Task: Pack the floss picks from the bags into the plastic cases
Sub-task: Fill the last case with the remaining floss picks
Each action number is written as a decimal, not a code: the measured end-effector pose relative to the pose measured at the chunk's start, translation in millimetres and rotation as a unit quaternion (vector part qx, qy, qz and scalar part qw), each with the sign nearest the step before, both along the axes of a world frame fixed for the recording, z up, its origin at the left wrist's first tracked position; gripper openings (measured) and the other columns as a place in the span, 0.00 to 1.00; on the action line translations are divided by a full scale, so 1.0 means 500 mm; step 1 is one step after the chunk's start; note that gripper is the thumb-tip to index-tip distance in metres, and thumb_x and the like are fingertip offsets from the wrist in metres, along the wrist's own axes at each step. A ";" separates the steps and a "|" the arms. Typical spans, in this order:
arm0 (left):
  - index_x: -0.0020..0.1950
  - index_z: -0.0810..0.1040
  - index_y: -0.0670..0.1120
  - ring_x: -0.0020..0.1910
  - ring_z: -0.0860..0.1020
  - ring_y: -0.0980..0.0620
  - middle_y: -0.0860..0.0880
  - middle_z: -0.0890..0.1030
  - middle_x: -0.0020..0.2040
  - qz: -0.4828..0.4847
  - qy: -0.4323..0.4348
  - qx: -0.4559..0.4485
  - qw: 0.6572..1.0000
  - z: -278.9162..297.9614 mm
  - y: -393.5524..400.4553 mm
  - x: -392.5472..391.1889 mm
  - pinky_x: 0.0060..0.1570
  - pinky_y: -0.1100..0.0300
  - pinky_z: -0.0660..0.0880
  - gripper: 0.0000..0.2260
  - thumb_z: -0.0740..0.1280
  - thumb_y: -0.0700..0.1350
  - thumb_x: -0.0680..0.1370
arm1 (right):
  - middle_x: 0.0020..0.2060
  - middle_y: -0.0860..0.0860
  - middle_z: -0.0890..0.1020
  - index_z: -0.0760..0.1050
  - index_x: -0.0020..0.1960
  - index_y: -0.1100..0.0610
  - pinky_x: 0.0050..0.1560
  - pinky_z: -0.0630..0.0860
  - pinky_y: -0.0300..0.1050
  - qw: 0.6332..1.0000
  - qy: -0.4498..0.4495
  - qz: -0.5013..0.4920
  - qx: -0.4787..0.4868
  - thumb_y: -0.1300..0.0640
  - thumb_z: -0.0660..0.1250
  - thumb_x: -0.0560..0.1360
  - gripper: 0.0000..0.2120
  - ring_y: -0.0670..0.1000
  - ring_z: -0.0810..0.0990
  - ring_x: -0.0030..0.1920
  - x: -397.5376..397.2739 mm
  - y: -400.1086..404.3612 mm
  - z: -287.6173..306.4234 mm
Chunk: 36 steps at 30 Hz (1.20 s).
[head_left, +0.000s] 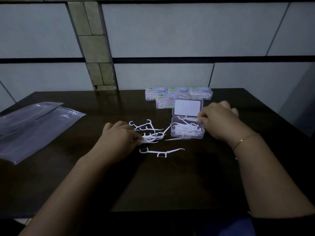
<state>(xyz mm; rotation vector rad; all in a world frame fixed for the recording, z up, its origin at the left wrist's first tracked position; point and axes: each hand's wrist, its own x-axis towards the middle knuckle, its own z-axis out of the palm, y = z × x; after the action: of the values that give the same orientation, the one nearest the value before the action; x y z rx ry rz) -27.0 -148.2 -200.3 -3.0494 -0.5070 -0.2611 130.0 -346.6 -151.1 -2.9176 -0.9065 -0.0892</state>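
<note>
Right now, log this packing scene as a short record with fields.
open case: clear case on the table, lid back, partly filled with picks
right hand: right hand pinches a pick over the open case
left hand: left hand grips picks in the loose pile
stray picks: two joined picks lie nearer the person
closed cases: four behind the open one
bags: flat bags far left

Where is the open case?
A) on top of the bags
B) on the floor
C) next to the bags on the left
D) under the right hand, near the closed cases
D: the open case, with picks inside, lies at the right hand, just in front of the closed cases; the bags lie far off to the left.
</note>
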 end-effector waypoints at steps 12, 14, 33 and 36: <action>0.59 0.77 0.60 0.64 0.67 0.57 0.59 0.78 0.58 0.008 -0.029 0.022 0.999 0.020 0.003 0.014 0.51 0.57 0.55 0.11 0.59 0.55 0.80 | 0.60 0.52 0.72 0.77 0.59 0.48 0.56 0.63 0.52 0.998 -0.037 0.034 -0.043 0.52 0.60 0.79 0.11 0.56 0.63 0.62 0.015 0.040 -0.042; 0.57 0.78 0.60 0.63 0.68 0.57 0.60 0.78 0.58 0.003 -0.030 0.027 0.999 0.029 0.000 0.026 0.49 0.57 0.55 0.10 0.59 0.55 0.80 | 0.61 0.51 0.72 0.78 0.59 0.46 0.57 0.62 0.51 0.999 -0.010 0.036 -0.001 0.49 0.60 0.79 0.12 0.55 0.63 0.63 0.013 0.032 -0.039; 0.57 0.80 0.50 0.55 0.76 0.49 0.51 0.81 0.55 -0.078 0.091 0.096 0.988 0.109 -0.133 0.262 0.65 0.49 0.57 0.11 0.62 0.48 0.79 | 0.62 0.45 0.72 0.77 0.57 0.44 0.60 0.61 0.49 0.981 0.038 -0.016 0.189 0.47 0.61 0.78 0.10 0.51 0.62 0.65 0.034 -0.034 -0.070; 0.55 0.82 0.52 0.54 0.75 0.49 0.51 0.81 0.55 -0.096 0.097 0.037 0.990 0.101 -0.136 0.267 0.62 0.51 0.61 0.10 0.62 0.48 0.78 | 0.62 0.45 0.72 0.77 0.57 0.44 0.60 0.61 0.49 0.980 0.042 -0.016 0.193 0.47 0.61 0.78 0.10 0.51 0.62 0.65 0.036 -0.034 -0.067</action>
<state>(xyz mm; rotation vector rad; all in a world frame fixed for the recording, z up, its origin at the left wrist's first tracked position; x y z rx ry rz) 106.8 -216.0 -149.9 -3.0075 -0.1882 0.0135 148.1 -363.6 -184.8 -2.5561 -0.7327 -0.1274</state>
